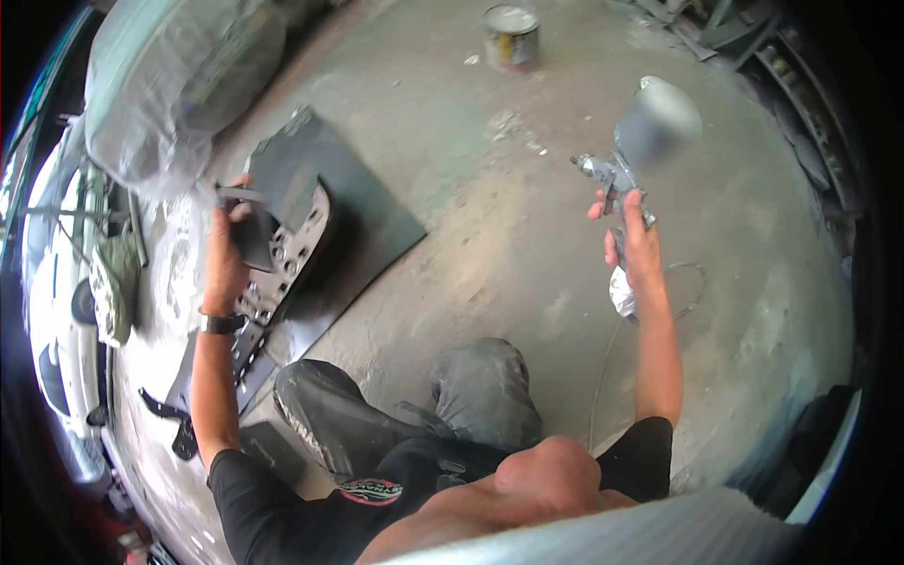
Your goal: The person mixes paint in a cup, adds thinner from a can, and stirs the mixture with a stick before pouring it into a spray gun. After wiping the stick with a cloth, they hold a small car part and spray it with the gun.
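My right hand [636,240] is wrapped round the handle of a spray gun [614,174], held up to the right over the floor. A cup [650,127] sits on top of the gun, blurred at its light end. A white wrapping [621,292] shows below the grip, where a thin hose [603,363] runs down. On the left, my left hand [226,250], with a watch at the wrist, grips a small dark flat piece [252,237]. Behind that piece is a long curved part with a row of holes [301,247], over a dark sheet [367,212] on the floor.
An open paint can [513,42] stands on the concrete floor [490,235] at the far side. A plastic-covered bulky object [179,85] fills the upper left. Small black parts [179,424] lie at lower left. Shelving [800,104] lines the right edge.
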A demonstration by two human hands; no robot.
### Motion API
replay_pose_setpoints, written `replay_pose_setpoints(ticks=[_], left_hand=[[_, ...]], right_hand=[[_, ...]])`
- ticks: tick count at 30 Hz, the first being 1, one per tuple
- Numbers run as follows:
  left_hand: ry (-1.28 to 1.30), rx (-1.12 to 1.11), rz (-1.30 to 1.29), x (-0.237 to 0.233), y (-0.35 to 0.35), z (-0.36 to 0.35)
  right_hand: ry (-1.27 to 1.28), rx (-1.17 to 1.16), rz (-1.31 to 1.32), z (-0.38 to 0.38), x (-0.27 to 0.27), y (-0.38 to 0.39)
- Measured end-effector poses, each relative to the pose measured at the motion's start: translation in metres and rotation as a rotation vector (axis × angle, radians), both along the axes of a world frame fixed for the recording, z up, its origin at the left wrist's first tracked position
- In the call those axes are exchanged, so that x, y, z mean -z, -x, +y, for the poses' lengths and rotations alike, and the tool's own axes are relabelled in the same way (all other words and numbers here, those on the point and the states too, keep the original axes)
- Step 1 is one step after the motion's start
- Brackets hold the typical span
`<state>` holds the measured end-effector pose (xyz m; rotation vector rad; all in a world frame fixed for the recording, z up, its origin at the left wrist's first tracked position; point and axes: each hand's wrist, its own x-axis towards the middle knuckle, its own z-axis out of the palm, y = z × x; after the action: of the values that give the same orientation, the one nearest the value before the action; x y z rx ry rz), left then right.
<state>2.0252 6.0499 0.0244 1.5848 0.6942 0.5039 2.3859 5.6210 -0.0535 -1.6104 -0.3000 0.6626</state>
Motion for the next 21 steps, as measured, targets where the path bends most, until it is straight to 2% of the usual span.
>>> replay_pose_setpoints(ticks=[1, 2, 4, 6, 7, 9, 12, 14, 17, 21], left_hand=[[0.120, 0.069, -0.059, -0.005, -0.043, -0.024], [0.249, 0.103, 0.019, 0.003, -0.059, -0.035], [0.455, 0.111, 0.166, 0.050, -0.078, -0.048], [0.481, 0.208, 0.209, 0.100, -0.104, -0.063], [0.604, 0.289, 0.239, 0.095, -0.127, -0.077], [0.622, 0.389, 0.320, 0.121, -0.163, -0.084], [0.792, 0.544, 0.232, 0.129, -0.251, -0.086], [0.858, 0.560, 0.154, 0.137, -0.284, -0.080], [0.827, 0.499, 0.112, 0.153, -0.344, -0.088], [0.754, 0.619, 0.046, 0.171, -0.393, -0.109]], right_hand=[[-0.016, 0.010, -0.004, -0.004, -0.011, -0.011], [-0.026, 0.012, -0.001, -0.005, -0.018, -0.013], [-0.037, 0.079, 0.011, 0.004, 0.000, -0.006], [-0.076, 0.138, 0.024, 0.009, 0.023, -0.012], [-0.100, 0.159, 0.029, 0.012, 0.040, -0.014], [-0.131, 0.176, 0.041, 0.016, 0.069, -0.008], [-0.102, 0.238, 0.019, 0.016, 0.058, -0.010], [-0.053, 0.236, 0.005, 0.024, 0.038, -0.001], [-0.019, 0.270, 0.027, 0.029, 0.026, 0.000], [0.010, 0.316, 0.018, 0.032, 0.016, 0.012]])
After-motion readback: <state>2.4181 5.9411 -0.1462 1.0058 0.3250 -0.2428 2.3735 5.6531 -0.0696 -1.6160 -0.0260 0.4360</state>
